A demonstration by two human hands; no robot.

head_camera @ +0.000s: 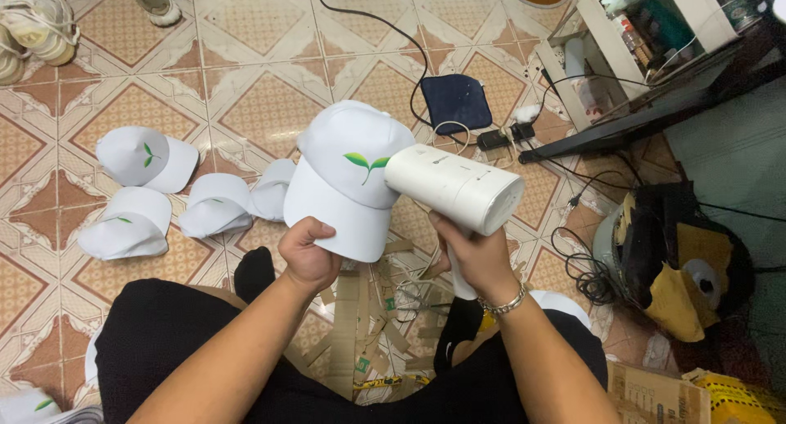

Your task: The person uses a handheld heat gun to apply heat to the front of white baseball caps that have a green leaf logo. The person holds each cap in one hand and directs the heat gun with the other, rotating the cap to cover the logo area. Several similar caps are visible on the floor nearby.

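Head view: the left hand (pixel 307 252) is clamped on the brim of a white cap (pixel 348 174), holding it up at centre with its green leaf emblem (pixel 366 163) facing the camera; the right hand (pixel 475 256) is closed around the handle of a white handheld steamer (pixel 454 188), whose barrel lies just beside the cap at its 3 o'clock, touching or nearly so; the 2 hands are apart, the right at 3 o'clock of the left. A metal bracelet (pixel 506 303) circles the right wrist. On the tiled floor (pixel 254 80) at 9 o'clock lie more white caps (pixel 147 158); strips of cardboard (pixel 360 309) lie at 6 o'clock between the knees; a dark pad (pixel 456 102) and power strip (pixel 503 135) sit at 1 o'clock.
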